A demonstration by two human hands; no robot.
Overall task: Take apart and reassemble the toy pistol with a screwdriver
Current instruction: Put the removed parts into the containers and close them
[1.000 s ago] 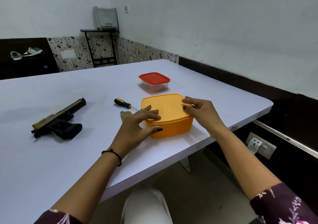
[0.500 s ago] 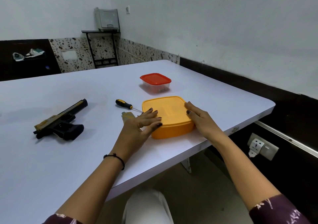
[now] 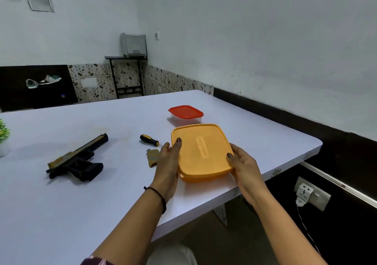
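A black and tan toy pistol (image 3: 78, 158) lies on the white table (image 3: 61, 213) at the left. A screwdriver (image 3: 150, 140) with a black and yellow handle lies further right, and a small tan pistol part (image 3: 152, 157) rests just below it. An orange lidded box (image 3: 201, 152) is tilted up off the table near the right edge. My left hand (image 3: 168, 160) grips its left side, thumb on the lid. On the box's right side is my right hand (image 3: 242, 167), thumb on the lid too.
A small clear box with a red lid (image 3: 185, 115) stands behind the orange box. A potted plant (image 3: 3, 138) sits at the far left edge. The table's right edge (image 3: 285, 167) runs close to my right hand, with a wall socket (image 3: 311, 193) below it.
My hands slid from the top of the orange box to its sides and lifted it, tilting it toward me. The pistol, screwdriver and part stayed put.
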